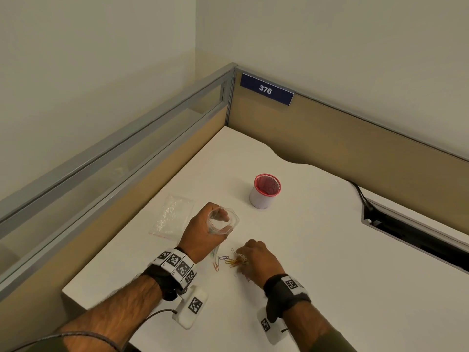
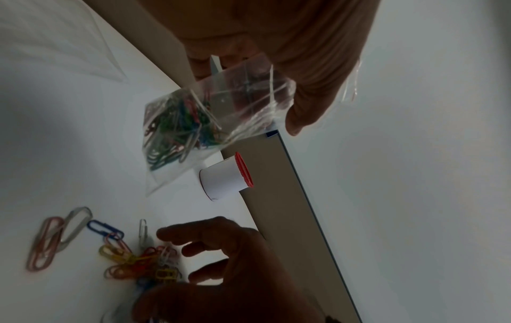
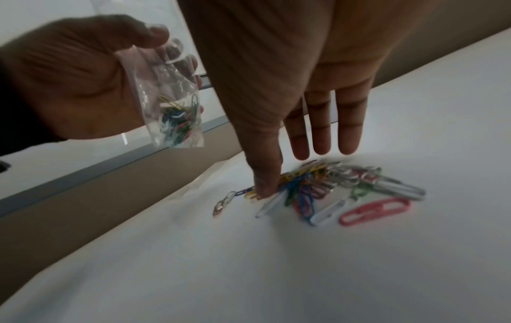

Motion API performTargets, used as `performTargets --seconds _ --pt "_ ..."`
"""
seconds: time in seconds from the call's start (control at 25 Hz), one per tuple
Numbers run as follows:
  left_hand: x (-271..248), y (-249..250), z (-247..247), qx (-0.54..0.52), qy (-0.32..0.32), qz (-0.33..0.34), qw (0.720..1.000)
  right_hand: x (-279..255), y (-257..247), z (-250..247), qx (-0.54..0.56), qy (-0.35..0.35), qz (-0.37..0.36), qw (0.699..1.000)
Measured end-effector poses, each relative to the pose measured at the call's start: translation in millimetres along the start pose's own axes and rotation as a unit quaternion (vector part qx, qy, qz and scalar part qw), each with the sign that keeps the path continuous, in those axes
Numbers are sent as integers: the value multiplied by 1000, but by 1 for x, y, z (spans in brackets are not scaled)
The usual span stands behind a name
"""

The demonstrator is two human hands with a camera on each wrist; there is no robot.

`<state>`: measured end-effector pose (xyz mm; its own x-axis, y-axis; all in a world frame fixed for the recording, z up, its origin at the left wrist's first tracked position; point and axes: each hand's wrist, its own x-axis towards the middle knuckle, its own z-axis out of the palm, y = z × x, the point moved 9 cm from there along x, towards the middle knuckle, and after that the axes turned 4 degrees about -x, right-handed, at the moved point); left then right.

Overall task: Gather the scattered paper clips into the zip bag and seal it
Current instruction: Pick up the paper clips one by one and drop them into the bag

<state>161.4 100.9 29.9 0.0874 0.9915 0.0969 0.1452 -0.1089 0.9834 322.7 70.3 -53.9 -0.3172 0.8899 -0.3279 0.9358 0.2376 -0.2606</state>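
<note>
My left hand [image 1: 203,229] grips a small clear zip bag [image 1: 223,221] just above the white desk [image 1: 317,275], its mouth held open upward. Several coloured paper clips lie in the bottom of the bag [image 2: 182,131], which also shows in the right wrist view [image 3: 171,109]. My right hand [image 1: 258,255] is down over a heap of loose paper clips [image 1: 236,261]. Its fingers [image 3: 320,131] are straight and its thumb presses on the heap [image 3: 318,185]. A few more clips [image 2: 63,231] lie apart, to the left of the heap.
A white cup with a red rim [image 1: 265,191] stands beyond the hands. A second clear bag [image 1: 172,217] lies flat on the desk left of my left hand. Partition walls close the desk at the back and left. A cable slot [image 1: 406,232] opens at the right.
</note>
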Motion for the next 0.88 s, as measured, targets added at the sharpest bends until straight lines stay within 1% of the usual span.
performTargets --seconds 0.08,0.2,0.32,0.44,0.6,0.72,0.88 --pt "0 -2 1 4 1 -4 1000 -4 -2 3 -24 -10 -13 1000" --pt "-1 0 5 9 -1 -3 1000 -7 -12 4 -64 21 -18 998" --pt "-1 2 4 3 -3 0 1000 -4 -11 1 -57 23 3 998" --pt "0 2 -1 1 4 6 1000 -2 4 -13 -5 57 45 997" --pt "0 2 -2 3 6 4 1000 -9 23 -41 87 103 92 987" --pt "0 3 4 14 0 1 1000 -22 19 -75 156 154 86 972" --pt "2 4 10 21 -5 2 1000 -41 5 -135 251 234 64 937"
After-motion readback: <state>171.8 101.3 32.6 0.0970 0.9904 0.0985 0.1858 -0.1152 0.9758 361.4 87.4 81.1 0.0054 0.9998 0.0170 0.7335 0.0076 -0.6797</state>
